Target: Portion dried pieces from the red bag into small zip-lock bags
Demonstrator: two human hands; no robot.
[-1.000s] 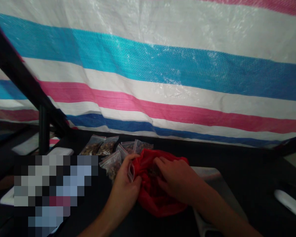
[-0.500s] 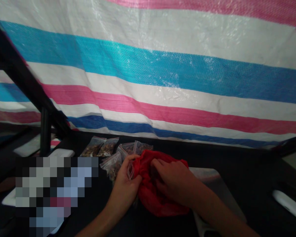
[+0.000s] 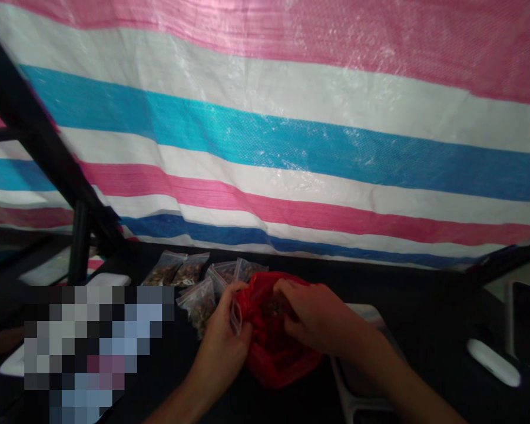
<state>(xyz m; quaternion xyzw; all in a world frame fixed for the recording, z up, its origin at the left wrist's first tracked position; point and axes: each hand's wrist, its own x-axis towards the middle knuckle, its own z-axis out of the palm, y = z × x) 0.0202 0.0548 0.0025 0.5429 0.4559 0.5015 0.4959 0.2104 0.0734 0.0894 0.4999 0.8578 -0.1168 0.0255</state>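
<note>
A red plastic bag (image 3: pixel 282 371) sits open in front of me, with dark contents dimly visible inside. My left hand (image 3: pixel 229 330) is closed at its left rim, gripping a small clear zip bag (image 3: pixel 236 315) whose mouth shows by the thumb. My right hand (image 3: pixel 311 315) reaches into the red bag, fingers curled down; what they hold, if anything, is hidden. Just beyond my left hand lies a filled zip bag (image 3: pixel 199 306) of brownish pieces. Behind it are more filled zip bags (image 3: pixel 189 272) in a loose row.
A pale tray-like object (image 3: pixel 342 383) lies partly under my right forearm. Farther right, a white rounded object (image 3: pixel 494 362) rests on the black table (image 3: pixel 428 330). At left are a blurred-out patch and a black frame post (image 3: pixel 80 241). A striped tarp (image 3: pixel 291 141) hangs behind.
The red bag's opening has turned more toward view, showing its dark contents. My right hand has shifted slightly within it. My left hand keeps its hold, and the camera view has tilted up a little.
</note>
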